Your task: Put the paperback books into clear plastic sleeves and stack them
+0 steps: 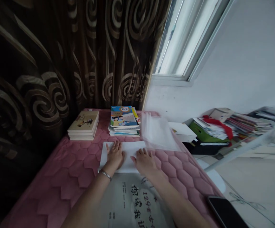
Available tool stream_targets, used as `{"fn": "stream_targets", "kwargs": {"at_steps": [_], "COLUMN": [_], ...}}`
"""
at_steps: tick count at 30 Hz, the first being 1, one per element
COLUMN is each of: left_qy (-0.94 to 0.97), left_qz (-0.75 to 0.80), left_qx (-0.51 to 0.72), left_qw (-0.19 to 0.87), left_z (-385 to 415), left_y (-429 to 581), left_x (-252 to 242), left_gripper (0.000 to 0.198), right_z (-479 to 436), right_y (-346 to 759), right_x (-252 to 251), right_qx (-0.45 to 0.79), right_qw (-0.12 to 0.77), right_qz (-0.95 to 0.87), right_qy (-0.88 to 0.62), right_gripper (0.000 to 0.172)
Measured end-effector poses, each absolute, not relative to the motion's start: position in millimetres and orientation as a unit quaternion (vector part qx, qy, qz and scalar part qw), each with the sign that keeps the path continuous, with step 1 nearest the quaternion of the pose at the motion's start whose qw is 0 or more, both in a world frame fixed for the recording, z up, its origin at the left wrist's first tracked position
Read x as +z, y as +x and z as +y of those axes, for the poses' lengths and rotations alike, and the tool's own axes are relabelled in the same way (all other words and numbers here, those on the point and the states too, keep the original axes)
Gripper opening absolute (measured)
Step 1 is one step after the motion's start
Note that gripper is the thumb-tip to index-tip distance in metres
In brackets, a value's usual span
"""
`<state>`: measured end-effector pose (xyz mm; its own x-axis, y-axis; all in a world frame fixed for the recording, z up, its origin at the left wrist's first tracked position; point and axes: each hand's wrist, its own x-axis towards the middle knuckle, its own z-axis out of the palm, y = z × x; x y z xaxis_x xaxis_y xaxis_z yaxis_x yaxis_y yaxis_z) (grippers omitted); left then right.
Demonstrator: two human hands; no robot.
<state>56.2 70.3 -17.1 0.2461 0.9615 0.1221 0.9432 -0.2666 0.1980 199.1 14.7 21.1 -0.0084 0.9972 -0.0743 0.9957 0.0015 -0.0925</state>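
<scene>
A white page (128, 151) lies in front of me, its near edge meeting a grey-green printed book cover (123, 202) with large dark handwritten-style characters. I cannot tell whether the two are joined. My left hand (114, 154) rests flat on the left part of the page, fingers stretched away from me; its wrist wears a silver bracelet (106, 175). Across from it, my right hand (145, 161) presses on the page's right edge with fingers apart. Neither hand grips anything. Both forearms hide parts of the cover.
Beyond the page are a stack of beige books (84, 122), a stack of colourful booklets (123, 117) and clear plastic sheets (160, 133). A pink quilted cover (70, 174) lies beneath. A phone (225, 210) sits near right; a white box (183, 130) and piled papers stand further right.
</scene>
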Motion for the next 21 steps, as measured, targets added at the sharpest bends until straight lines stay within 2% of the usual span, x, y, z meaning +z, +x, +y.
{"fn": "stream_targets", "kwargs": {"at_steps": [3,5,9,16,21], "left_qy": [0.793,0.805,0.814,0.798,0.793], "left_qz": [0.604,0.589,0.574,0.589,0.597], "left_qx": [0.060,0.039,0.076,0.121,0.119], "left_qw": [0.052,0.058,0.046,0.027,0.030], "left_z": [71.8,71.9,70.5,70.9,70.9], "left_y": [55.4,53.4,49.8,53.0,54.2], "left_x": [-15.1,-13.9,-15.4,-20.1,-19.1], "left_gripper": [0.059,0.062,0.061,0.054,0.056], "right_z": [33.8,47.0,64.5,62.1,56.4], "right_y": [172.4,158.2,153.0,189.5,213.9], "right_x": [24.3,22.6,13.4,-2.0,3.9], "right_qx": [0.080,0.123,0.172,0.075,0.062], "right_qw": [0.093,0.120,0.093,0.062,0.036], "right_qz": [-0.748,-0.777,-0.773,-0.732,-0.687], "right_qy": [-0.652,-0.605,-0.603,-0.674,-0.723], "right_gripper": [0.058,0.061,0.066,0.068,0.070]}}
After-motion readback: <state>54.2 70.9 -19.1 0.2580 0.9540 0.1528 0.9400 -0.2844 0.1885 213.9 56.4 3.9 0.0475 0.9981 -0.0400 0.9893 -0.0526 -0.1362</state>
